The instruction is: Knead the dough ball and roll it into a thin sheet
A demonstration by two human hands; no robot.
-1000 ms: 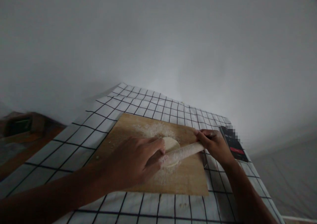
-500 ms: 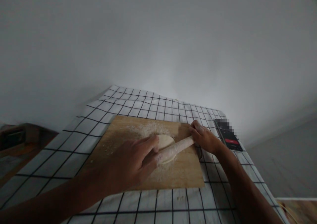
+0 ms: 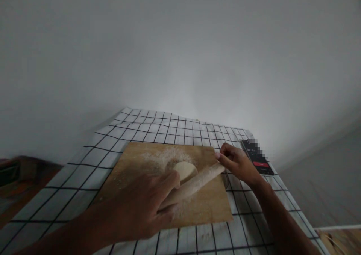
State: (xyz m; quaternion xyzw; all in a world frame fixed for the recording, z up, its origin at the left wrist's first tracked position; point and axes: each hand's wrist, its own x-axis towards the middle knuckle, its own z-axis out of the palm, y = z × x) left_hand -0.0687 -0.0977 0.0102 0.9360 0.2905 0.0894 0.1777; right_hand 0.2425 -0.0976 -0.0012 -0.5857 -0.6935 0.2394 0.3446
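Floured wooden board, beneath your hands. Rolling pin, slanting over the board: your left hand straddles it, thumb and fingers parted; your right hand, half curled, meets its end at the board's right edge, hold unclear. Dough disc, on the board beyond the pin, at your left fingertips.

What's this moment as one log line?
left hand: at rolling pin and dough | right hand: holding rolling pin's far end | dough: on floured board
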